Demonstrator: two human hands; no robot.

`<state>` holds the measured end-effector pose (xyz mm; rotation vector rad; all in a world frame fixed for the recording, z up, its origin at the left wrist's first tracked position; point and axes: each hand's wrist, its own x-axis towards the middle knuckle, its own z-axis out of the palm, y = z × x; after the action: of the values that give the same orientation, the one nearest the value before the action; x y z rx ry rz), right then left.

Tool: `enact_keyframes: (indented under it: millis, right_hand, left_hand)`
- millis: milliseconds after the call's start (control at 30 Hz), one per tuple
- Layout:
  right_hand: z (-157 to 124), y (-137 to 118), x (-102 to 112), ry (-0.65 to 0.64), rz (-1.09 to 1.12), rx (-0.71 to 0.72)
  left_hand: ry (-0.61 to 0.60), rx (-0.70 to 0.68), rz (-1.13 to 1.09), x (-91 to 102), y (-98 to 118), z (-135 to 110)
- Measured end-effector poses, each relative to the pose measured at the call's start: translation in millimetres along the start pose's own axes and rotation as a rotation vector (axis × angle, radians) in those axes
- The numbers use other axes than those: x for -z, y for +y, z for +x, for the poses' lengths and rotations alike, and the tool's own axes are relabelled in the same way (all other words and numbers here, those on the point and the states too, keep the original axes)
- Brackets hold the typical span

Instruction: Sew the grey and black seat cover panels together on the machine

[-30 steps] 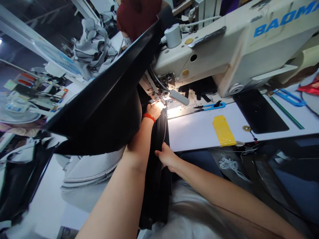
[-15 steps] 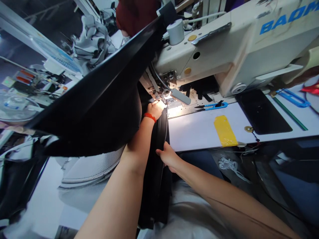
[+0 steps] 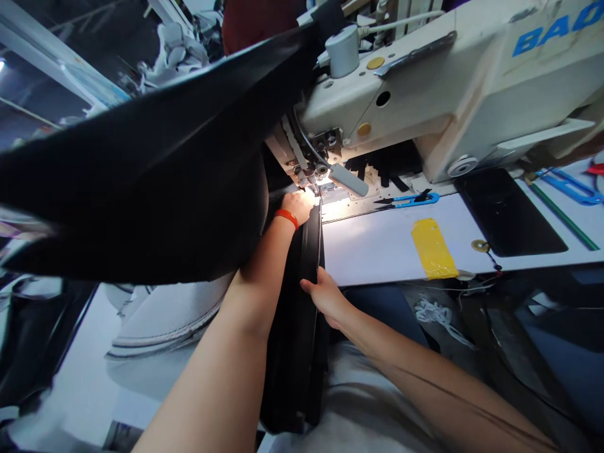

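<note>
A cream sewing machine [image 3: 453, 82] stands on the white table [image 3: 377, 245]. A long strip of black fabric [image 3: 302, 302] runs from my lap up to the lit needle area [image 3: 317, 187]. My left hand [image 3: 299, 204], with an orange band on its wrist, presses the fabric right at the presser foot, fingers curled on the cloth. Lower down, at the table's front edge, my right hand [image 3: 323, 296] grips the same strip by its edge. A big stiff black panel [image 3: 155, 182] of the same piece lifts up to the left and hides what lies behind it.
Blue thread snips [image 3: 408, 200] lie right of the needle, a yellow tag [image 3: 433, 248] and a dark phone [image 3: 509, 214] further right. Blue scissors [image 3: 569, 185] and a green pencil [image 3: 564, 217] sit at the far right. Grey padded pieces [image 3: 165, 321] lie at the left.
The black panel has swung higher and wider across the left of the view. Both hands keep their hold; the right hand has crept slightly up the strip toward the machine.
</note>
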<state>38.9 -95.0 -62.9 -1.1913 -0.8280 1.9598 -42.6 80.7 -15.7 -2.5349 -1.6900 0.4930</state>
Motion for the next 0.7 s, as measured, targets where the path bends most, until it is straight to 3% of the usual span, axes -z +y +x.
enact_keyframes:
  millis: [100,200,233,333,433,533,700]
  right_hand:
    - [-5.9,-0.7,20.0,-0.096,-0.234,0.236]
    - [-7.2,1.8,43.5,-0.38,-0.66,0.651]
    - [-6.0,4.0,48.1,-0.415,-0.829,0.811]
    - [0.1,12.3,49.5,-0.248,-1.281,1.133]
    - [5.0,15.8,46.0,-0.117,-1.462,1.267]
    - [7.3,11.6,51.8,-0.112,-1.502,1.34]
    - [11.4,-0.6,64.2,-0.138,-1.562,1.255]
  left_hand:
    - [-0.089,-0.012,-0.059,6.0,-5.1,-4.3]
    - [-0.129,-0.02,-0.11,7.9,-7.4,-9.2]
    - [-0.13,-0.012,-0.119,7.6,-7.2,-10.8]
    - [-0.109,0.041,-0.136,5.0,-3.7,-15.8]
    - [-0.073,0.086,-0.165,2.2,1.8,-21.3]
    - [-0.039,0.113,-0.21,-0.6,6.1,-23.6]
    - [0.008,0.13,-0.273,-4.1,5.4,-16.0]
